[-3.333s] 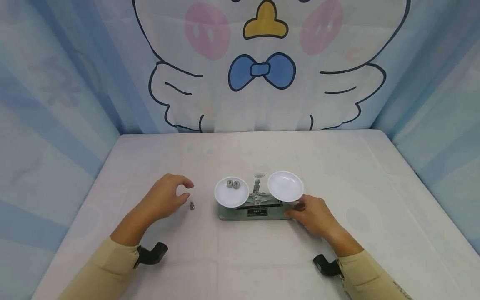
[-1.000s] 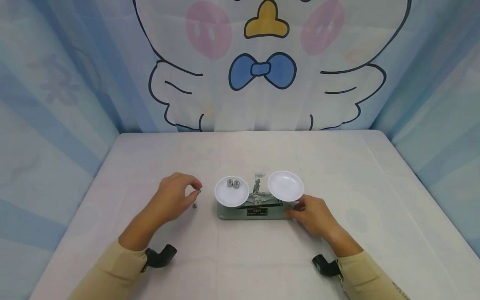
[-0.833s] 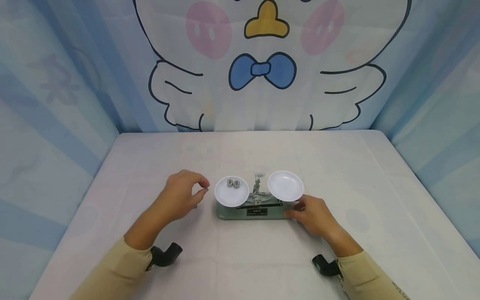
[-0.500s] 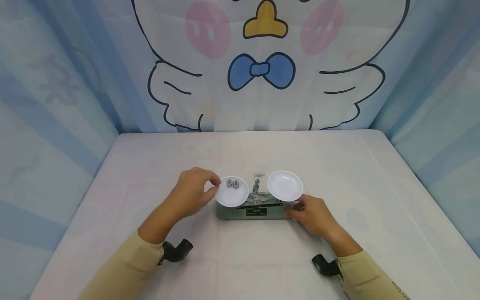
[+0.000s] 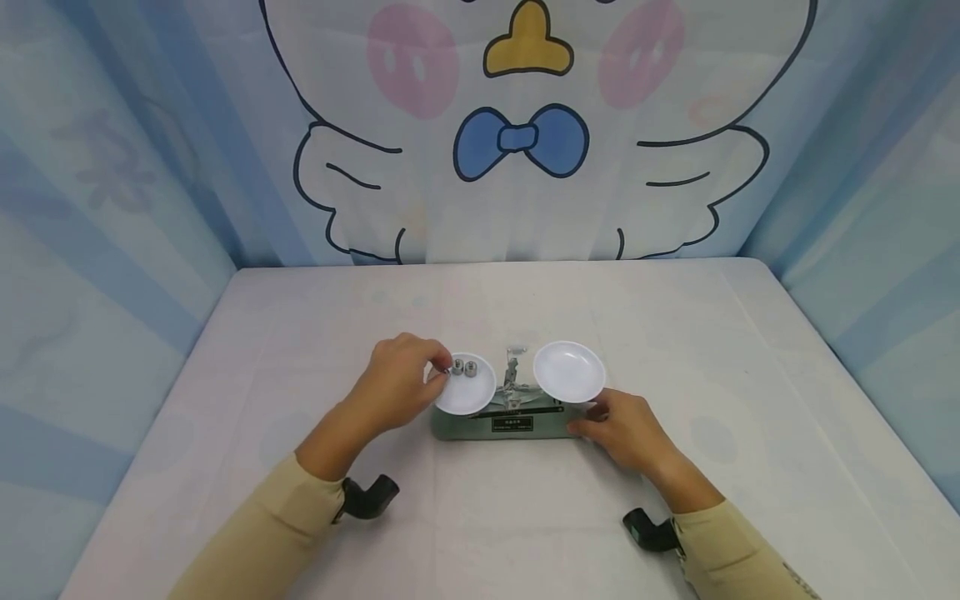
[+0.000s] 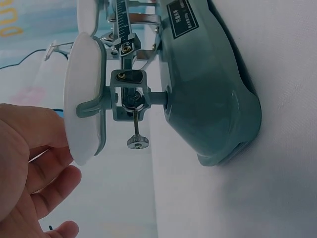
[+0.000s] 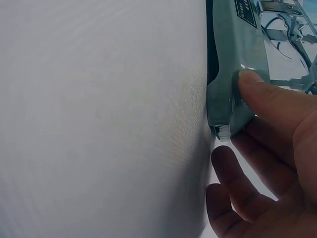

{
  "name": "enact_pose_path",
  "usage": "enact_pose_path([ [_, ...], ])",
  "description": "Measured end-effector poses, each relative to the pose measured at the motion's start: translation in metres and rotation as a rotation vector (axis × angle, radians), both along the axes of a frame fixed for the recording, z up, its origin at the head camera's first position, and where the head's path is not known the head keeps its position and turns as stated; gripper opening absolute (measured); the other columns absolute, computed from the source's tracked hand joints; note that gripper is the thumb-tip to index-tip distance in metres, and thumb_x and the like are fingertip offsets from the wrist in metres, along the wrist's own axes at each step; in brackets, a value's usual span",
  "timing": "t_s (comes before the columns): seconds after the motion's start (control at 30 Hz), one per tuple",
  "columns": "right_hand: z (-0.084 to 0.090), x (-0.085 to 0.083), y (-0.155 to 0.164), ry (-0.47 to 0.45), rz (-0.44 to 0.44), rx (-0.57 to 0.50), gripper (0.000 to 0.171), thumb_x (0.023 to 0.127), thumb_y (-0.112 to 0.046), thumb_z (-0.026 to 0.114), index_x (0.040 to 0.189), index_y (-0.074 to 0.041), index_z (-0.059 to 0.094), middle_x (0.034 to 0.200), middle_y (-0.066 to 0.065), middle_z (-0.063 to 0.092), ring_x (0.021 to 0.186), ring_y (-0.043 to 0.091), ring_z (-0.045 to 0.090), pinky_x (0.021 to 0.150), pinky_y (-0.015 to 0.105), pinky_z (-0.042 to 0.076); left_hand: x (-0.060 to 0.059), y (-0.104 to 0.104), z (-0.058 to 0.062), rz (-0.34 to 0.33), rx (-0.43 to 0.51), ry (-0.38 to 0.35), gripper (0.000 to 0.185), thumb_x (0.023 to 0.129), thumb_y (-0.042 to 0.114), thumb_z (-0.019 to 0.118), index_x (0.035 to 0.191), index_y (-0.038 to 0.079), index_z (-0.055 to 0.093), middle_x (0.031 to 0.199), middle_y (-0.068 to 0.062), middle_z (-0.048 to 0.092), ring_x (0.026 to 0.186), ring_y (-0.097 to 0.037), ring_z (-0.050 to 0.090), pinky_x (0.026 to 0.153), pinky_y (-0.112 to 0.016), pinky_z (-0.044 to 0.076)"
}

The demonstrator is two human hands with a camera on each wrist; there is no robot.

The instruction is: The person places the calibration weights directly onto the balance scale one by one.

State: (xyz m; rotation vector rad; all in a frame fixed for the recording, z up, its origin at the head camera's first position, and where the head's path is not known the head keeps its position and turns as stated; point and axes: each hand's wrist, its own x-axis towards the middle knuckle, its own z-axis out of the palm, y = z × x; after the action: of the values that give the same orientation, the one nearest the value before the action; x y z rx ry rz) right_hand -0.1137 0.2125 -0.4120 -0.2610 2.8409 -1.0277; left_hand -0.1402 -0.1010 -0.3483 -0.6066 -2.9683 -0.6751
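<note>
A green balance scale (image 5: 480, 426) with two white pans stands on the table. Two small metal weights (image 5: 470, 368) sit in its left pan (image 5: 467, 398). My left hand (image 5: 397, 379) is at that pan's left rim, thumb and index finger pinching a tiny metal weight (image 5: 447, 372), mostly covered by the fingertips. In the left wrist view, the pan hides those fingertips. With my right hand (image 5: 626, 425) I grip the right end of the scale's base; in the right wrist view the thumb (image 7: 252, 79) presses on its front and fingers curl behind. The right pan (image 5: 570, 372) holds nothing.
A pale cloth covers the table (image 5: 480, 517). A curtain (image 5: 517, 208) with a cartoon print rises behind its far edge, and blue curtains (image 5: 90, 292) hang at both sides. A black wrist camera (image 5: 369, 497) sits below my left hand.
My left hand has picked up a tiny weight from left of the scale and carried it right, over the left pan's rim. Another weight on the table is now out of sight. My right hand stays put.
</note>
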Motion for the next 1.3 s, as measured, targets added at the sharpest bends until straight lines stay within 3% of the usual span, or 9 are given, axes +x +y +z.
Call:
enact_pose_path([
  [0.63, 0.002, 0.001, -0.002, -0.003, -0.002, 0.001, 0.043, 0.083, -0.017, 0.080, 0.118, 0.003, 0.067, 0.103, 0.016, 0.072, 0.098, 0.034, 0.068, 0.082, 0.052, 0.054, 0.001, 0.005, -0.004, 0.030, 0.012, 0.014, 0.006, 0.088, 0.008, 0.073, 0.093, 0.012, 0.074, 0.095, 0.001, 0.070, 0.106, -0.025, 0.057, 0.103, -0.054, 0.036],
  [1.07, 0.000, 0.000, -0.001, -0.007, -0.011, -0.003, 0.043, 0.083, -0.019, 0.080, 0.118, 0.002, 0.068, 0.104, 0.015, 0.072, 0.098, 0.033, 0.068, 0.082, 0.050, 0.054, 0.000, 0.004, -0.004, 0.038, 0.008, 0.013, 0.009, 0.089, 0.010, 0.074, 0.098, 0.012, 0.074, 0.098, 0.000, 0.070, 0.108, -0.026, 0.057, 0.103, -0.054, 0.037],
  [1.3, 0.000, 0.000, -0.001, 0.006, -0.007, 0.001, 0.044, 0.083, -0.019, 0.081, 0.119, 0.002, 0.068, 0.105, 0.016, 0.072, 0.098, 0.033, 0.068, 0.081, 0.050, 0.054, 0.006, -0.008, 0.003, 0.035, 0.010, 0.010, 0.016, 0.090, 0.013, 0.075, 0.105, 0.009, 0.074, 0.106, -0.004, 0.071, 0.112, -0.027, 0.059, 0.102, -0.051, 0.042],
])
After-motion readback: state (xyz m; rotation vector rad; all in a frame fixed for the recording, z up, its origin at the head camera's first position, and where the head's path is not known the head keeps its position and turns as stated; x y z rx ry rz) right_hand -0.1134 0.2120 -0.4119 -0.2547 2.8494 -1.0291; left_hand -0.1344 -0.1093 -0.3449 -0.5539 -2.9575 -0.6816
